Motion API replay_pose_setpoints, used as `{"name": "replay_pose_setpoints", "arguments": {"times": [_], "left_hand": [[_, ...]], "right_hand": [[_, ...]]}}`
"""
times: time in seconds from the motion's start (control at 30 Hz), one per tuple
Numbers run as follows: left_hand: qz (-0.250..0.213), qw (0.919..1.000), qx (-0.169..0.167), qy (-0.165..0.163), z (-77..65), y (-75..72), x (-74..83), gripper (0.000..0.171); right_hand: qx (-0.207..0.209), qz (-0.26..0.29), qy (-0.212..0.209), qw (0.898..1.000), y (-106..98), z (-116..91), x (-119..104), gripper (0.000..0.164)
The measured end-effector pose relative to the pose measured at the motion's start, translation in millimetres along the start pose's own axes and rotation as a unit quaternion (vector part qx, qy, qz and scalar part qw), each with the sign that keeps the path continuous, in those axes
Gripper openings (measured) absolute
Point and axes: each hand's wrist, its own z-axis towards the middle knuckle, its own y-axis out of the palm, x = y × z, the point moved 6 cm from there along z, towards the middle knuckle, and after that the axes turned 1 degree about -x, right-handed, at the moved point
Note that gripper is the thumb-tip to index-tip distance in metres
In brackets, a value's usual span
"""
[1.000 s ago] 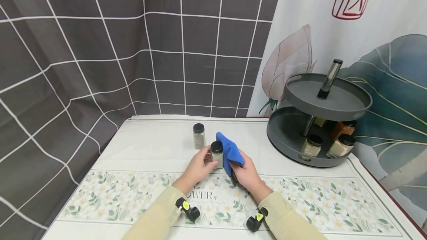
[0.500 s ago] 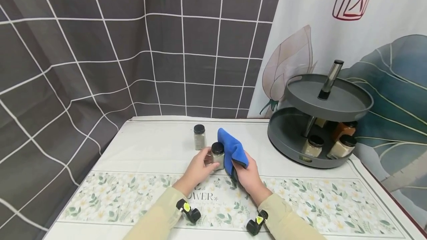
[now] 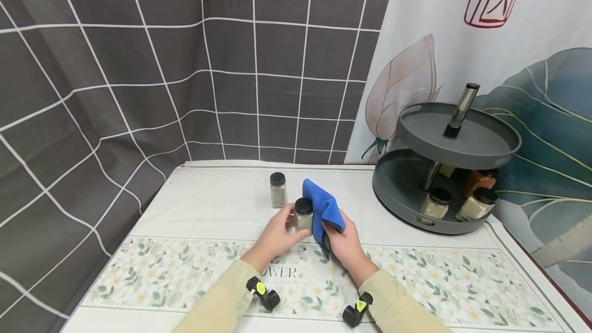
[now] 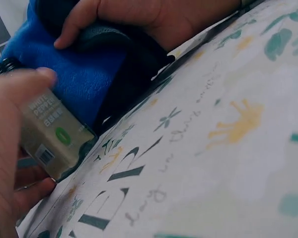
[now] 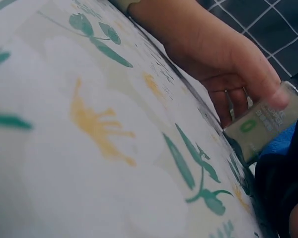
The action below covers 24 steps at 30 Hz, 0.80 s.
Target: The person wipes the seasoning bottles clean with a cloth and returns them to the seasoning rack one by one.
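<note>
**Jar of white pepper [image 3: 302,218], held against a blue cloth [image 3: 321,205]**

Head view: The jar was upright at mid-table, its black lid [image 3: 303,205] on. The left hand [image 3: 273,239] was clamped on it, thumb in front, fingers round the far side. The right hand [image 3: 347,243] gripped the bunched cloth, laid against the jar's right side. Step in hand, by judgement: wiping the glass. The next move appeared to call for a steady left hold and a turn of the jar, to bring an uncovered face to the cloth. Also listed: a second jar [image 3: 278,195], behind and to the left; a two-tier stand [image 3: 393,181] at right, jars on its lower tier, one mostly hidden behind the post and under the upper tier.

Left wrist view: The label [image 4: 52,121] showed "WHITE PEPPER", a green oval and a barcode, the left thumb lying across its upper part. The lid was dim at the left edge. The right hand, cut off at the top, had its fingers over the cloth.

Right wrist view: The left thumb and fingers enclosed the jar from either side. Cloth and right hand were cropped at the right edge, the wiping contact hard to make out. Whether the jar's base touched the tablecloth [image 5: 154,198] could not be told.
</note>
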Motion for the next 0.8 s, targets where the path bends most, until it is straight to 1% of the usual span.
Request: {"name": "replay_pose_setpoints", "arguments": {"times": [0.13, 0.17, 0.27, 0.33, 0.43, 0.6, 0.63, 0.8], "left_hand": [[-0.064, 0.9976, 0.01, 0.028, -1.2, -1.9, 2.6, 0.052], [-0.076, 0.9964, 0.015, 0.036, -1.2, -2.5, 3.0, 0.05], [-0.095, 0.9943, 0.021, 0.043, -1.3, -3.0, 3.3, 0.044], [-0.102, 0.9933, 0.025, 0.048, -1.4, -3.3, 3.8, 0.041], [-0.112, 0.9922, 0.03, 0.046, -1.6, -3.7, 3.9, 0.038], [-0.117, 0.9916, 0.041, 0.037, -1.3, -3.8, 2.7, 0.034], [-0.116, 0.9917, 0.043, 0.033, -2.0, -4.7, 6.0, 0.034], [-0.091, 0.9947, 0.041, 0.027, -1.4, -3.6, 3.6, 0.033]], "right_hand": [[-0.002, 0.004, 0.018, 1.0, 0.5, 0.3, 2.8, 0.033], [0.001, 0.01, 0.018, 1.0, 0.1, 0.6, 3.0, 0.033], [0.01, 0.014, 0.005, 1.0, -1.1, 0.3, 1.1, 0.034], [0.01, 0.011, 0.0, 1.0, -1.3, 0.3, 0.3, 0.033], [0.01, 0.006, -0.003, 1.0, -1.7, -0.1, -0.7, 0.033], [0.014, 0.008, -0.001, 1.0, -2.0, 0.1, -1.5, 0.034], [0.014, 0.009, -0.002, 1.0, -2.3, 0.1, -1.5, 0.034], [0.019, 0.009, -0.011, 1.0, -3.1, -0.3, -2.0, 0.034]]}}
